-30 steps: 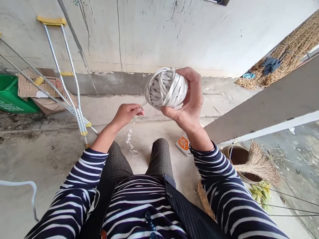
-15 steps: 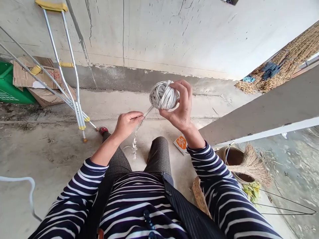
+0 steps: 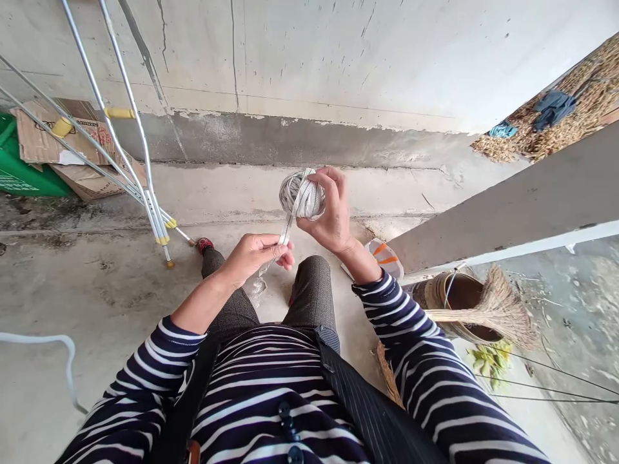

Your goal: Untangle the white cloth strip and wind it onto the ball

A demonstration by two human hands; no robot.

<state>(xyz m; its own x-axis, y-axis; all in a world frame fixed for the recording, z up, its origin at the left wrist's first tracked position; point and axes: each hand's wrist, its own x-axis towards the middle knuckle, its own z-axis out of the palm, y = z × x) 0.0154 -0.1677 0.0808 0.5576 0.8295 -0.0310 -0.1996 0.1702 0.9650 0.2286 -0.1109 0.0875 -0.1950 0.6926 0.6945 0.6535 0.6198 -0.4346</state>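
Ball (image 3: 300, 196): likely light, soft; best cupped round its sides | right hand (image 3: 333, 216): grasping it | left hand (image 3: 255, 254): pinching its limp-looking strip (image 3: 287, 228)

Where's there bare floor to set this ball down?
The ball could go on the bare floor to your left, between the crutches and the white tube, or the strip along the wall, between the crutches and pillar. It's crowded far left, with cardboard and a green bin behind the crutches, and at right, with a broom across the bucket.
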